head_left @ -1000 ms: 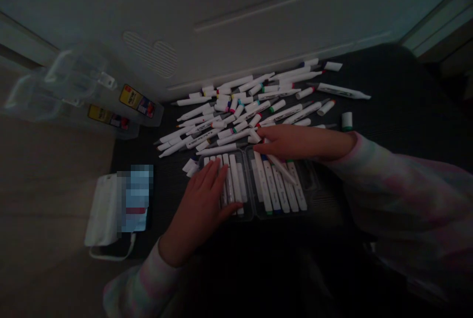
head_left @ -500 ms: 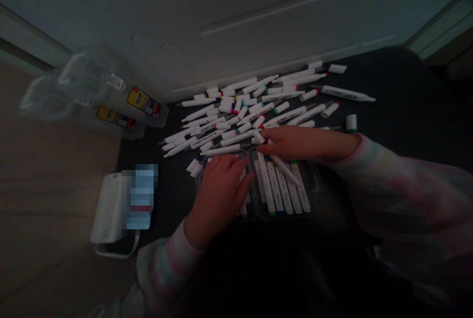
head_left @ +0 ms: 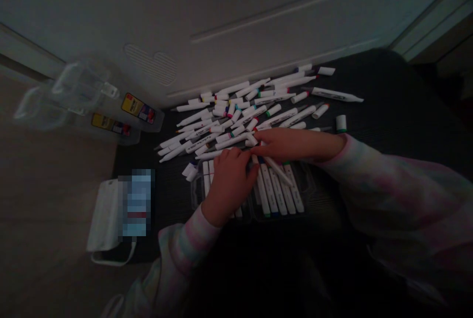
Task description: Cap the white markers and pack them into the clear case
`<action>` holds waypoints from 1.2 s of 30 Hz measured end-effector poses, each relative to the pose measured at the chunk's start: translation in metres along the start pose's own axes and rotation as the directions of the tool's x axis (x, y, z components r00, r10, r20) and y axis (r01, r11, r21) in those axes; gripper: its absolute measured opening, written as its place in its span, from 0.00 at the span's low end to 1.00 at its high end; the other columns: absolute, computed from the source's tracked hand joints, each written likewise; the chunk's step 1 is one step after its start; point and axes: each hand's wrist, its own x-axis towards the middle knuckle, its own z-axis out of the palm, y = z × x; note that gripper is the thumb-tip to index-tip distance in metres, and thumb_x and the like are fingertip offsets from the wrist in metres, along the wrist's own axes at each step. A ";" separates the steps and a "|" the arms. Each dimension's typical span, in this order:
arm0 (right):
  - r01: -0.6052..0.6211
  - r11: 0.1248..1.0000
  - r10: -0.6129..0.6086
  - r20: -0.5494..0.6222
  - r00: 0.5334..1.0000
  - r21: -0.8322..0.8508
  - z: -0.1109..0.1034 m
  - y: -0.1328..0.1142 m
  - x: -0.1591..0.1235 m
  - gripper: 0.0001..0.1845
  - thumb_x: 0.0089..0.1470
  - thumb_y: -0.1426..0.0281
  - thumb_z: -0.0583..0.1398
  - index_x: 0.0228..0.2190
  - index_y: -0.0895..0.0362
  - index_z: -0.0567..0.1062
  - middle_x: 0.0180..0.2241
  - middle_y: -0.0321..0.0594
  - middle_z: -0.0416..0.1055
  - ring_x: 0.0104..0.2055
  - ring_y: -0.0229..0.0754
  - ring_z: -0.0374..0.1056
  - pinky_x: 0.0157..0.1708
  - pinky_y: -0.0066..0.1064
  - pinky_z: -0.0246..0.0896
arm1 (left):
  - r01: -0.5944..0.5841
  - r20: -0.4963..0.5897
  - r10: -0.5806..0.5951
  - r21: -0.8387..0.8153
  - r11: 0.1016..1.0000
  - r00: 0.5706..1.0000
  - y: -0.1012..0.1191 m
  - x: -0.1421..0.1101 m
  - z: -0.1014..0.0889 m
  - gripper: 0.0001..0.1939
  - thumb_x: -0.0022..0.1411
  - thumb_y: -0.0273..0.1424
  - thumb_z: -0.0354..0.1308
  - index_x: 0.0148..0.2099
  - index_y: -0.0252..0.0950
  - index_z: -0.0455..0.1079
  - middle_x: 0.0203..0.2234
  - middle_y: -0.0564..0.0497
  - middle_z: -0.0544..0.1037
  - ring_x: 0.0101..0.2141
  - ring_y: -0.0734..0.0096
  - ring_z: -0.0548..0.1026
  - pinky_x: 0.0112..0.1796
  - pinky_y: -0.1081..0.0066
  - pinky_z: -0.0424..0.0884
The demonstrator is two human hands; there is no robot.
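My right hand (head_left: 291, 143) is closed around a white marker (head_left: 280, 172), whose barrel slants out below the palm. A short white piece, perhaps a cap (head_left: 252, 139), shows at its thumb and fingertip. My left hand (head_left: 232, 180) is over the left half of a clear plastic case (head_left: 254, 212), fingers bent and thumb apart, fingertips close to my right hand; I see nothing held in it. White markers (head_left: 275, 192) stand side by side in the right half of the case, and others (head_left: 206, 177) show in the left half, partly hidden by my left hand.
Many loose markers and caps (head_left: 240, 111) are spread over the dark table (head_left: 377, 91) up to the pale wall panel (head_left: 236, 7). Clear plastic cases with labels (head_left: 142, 111) stand at the left. A phone (head_left: 138, 202) with a white cable and white object (head_left: 103, 214) lies front left.
My left hand has moved right and up, closer to my right hand, uncovering markers in the left half of the case. The view has shifted slightly. My right hand still holds the marker.
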 end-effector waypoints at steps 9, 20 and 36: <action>0.002 0.998 -0.003 0.012 1.000 0.066 0.000 0.003 0.001 0.13 0.55 0.69 0.49 0.36 0.62 0.69 0.27 0.41 0.70 0.21 0.32 0.61 0.23 0.24 0.52 | 0.022 -0.044 -0.030 -0.169 0.985 0.999 -0.003 0.004 -0.001 0.12 0.56 0.32 0.51 0.42 0.33 0.66 0.34 0.47 0.71 0.38 0.61 0.66 0.40 0.60 0.63; -0.056 0.994 0.053 0.032 0.998 0.097 0.000 0.001 0.001 0.14 0.54 0.68 0.47 0.36 0.62 0.69 0.24 0.40 0.70 0.21 0.33 0.62 0.22 0.25 0.51 | 0.225 0.059 -0.287 -0.775 0.590 0.956 -0.011 -0.005 -0.028 0.09 0.52 0.34 0.56 0.36 0.35 0.66 0.28 0.53 0.74 0.30 0.71 0.73 0.33 0.71 0.67; -0.078 0.996 0.077 0.033 0.997 0.051 0.002 0.006 0.001 0.11 0.53 0.68 0.50 0.34 0.59 0.69 0.24 0.39 0.70 0.21 0.35 0.63 0.23 0.26 0.51 | 0.314 0.161 -0.277 -0.645 0.697 0.947 -0.031 -0.009 -0.026 0.09 0.54 0.34 0.54 0.36 0.35 0.66 0.26 0.53 0.75 0.27 0.71 0.72 0.30 0.70 0.66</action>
